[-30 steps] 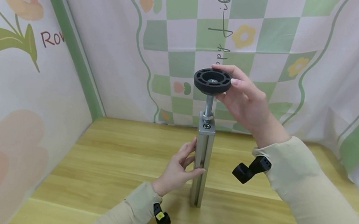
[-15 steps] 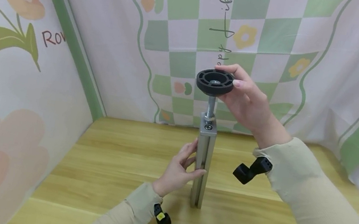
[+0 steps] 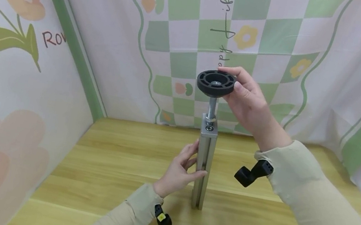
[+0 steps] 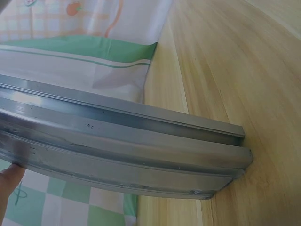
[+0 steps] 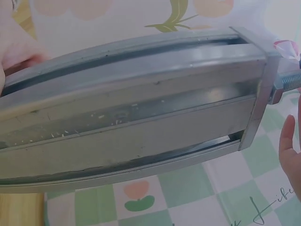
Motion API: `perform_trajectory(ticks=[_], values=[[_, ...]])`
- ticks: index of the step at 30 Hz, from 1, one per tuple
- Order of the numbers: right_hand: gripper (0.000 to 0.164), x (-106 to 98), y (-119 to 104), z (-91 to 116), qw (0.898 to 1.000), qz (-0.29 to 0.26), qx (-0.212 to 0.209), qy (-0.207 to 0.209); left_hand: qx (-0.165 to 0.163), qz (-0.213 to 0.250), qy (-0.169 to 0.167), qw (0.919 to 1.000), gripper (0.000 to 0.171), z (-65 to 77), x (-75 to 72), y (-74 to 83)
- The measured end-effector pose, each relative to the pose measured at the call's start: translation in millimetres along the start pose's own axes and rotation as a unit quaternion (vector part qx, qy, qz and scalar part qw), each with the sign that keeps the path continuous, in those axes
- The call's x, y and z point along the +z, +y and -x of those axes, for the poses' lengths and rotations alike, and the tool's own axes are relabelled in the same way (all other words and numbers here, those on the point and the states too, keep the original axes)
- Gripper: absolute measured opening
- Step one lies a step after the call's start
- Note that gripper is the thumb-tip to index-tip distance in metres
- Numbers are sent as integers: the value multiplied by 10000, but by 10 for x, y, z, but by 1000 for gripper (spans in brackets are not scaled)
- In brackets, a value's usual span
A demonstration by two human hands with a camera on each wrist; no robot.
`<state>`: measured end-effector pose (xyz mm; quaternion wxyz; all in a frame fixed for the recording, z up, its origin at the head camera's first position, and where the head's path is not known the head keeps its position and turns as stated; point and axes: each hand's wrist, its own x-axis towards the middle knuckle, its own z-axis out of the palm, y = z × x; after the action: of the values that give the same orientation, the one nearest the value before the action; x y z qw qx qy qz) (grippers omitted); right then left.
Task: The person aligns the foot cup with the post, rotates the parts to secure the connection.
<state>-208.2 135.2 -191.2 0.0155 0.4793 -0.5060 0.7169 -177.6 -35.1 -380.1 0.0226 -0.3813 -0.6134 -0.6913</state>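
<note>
1. Since half a second ago, little has moved beyond the thumb and wrist of the right hand (image 3: 248, 100), which have sunk slightly; the left hand (image 3: 175, 177), metal bar (image 3: 206, 152) and black foot (image 3: 214, 90) look unchanged.
2. Upright on the wooden bench (image 3: 124, 151), the grooved metal bar stands between the left and right edges, well forward of the far edge, its lower end touching the wood.
3. Left fingers wrap the bar from its left side, the thumb across the near face and the other fingertips partly hidden behind.
4. Right fingers and thumb hold the black foot by the right and far sides of its round rim; how firmly they press, I cannot tell.
5. Beneath the foot, a threaded rod (image 3: 212, 106) runs down through a nut (image 3: 210, 120) to the bar's end plate (image 3: 209, 134); a screw (image 3: 209, 128) sits in that plate, just beside the nut.
6. Each beige sleeve (image 3: 302, 196) ends at the wrist, beside a black camera mount (image 3: 245, 176).
7. Beyond the far edge of the bench hangs a curtain (image 3: 174, 61) with green and white checks.
</note>
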Motion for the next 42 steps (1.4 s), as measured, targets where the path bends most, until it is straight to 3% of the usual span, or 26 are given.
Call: perform_trajectory(ticks=[7, 15, 19, 24, 28, 34, 42], values=[[28, -1, 19, 4, 9999, 100, -31, 75, 9, -93, 29, 10000, 84, -9, -2, -3], [33, -31, 33, -9, 9998, -218, 38, 4, -68, -77, 40, 9999, 84, -10, 0, 3], [33, -16, 19, -5, 9992, -86, 6, 401, -50, -47, 11, 10000, 87, -14, 4, 2], [26, 57, -21, 21, 9921, 547, -15, 1132, -3, -43, -9, 10000, 93, -15, 6, -7], [23, 157, -64, 39, 9785, 1188, 89, 1686, 66, -69, 25, 10000, 92, -13, 4, -11], [34, 326, -107, 50, 9500, 2123, 133, 2284, -41, -67, 62, 9999, 84, 2, 12, -10], [39, 451, -100, 56, 9014, 3322, -290, 2762, -109, -105, 46, 9999, 88, 1, 12, -12]])
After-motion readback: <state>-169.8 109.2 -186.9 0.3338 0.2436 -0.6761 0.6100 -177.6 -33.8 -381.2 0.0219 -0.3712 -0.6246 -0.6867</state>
